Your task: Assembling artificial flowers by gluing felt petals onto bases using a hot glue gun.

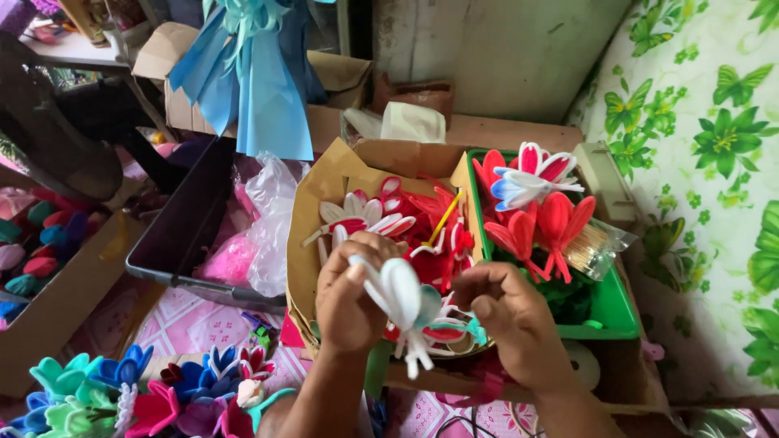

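Crowded on every side, the pink patterned floor mat shows only in small patches between boxes. Both hands meet over the near edge of a brown cardboard box filled with red and white foam flowers. The left hand is closed around the stem of a white foam flower, its petals pointing down toward the person; the right hand pinches that flower's lower petals between fingertips. Just right of the box, touching it, a green tray holds upright red flowers. Left of it sits a dark bin with plastic bags. Finished coloured flowers crowd the near left corner, leaving little free room around the hands.
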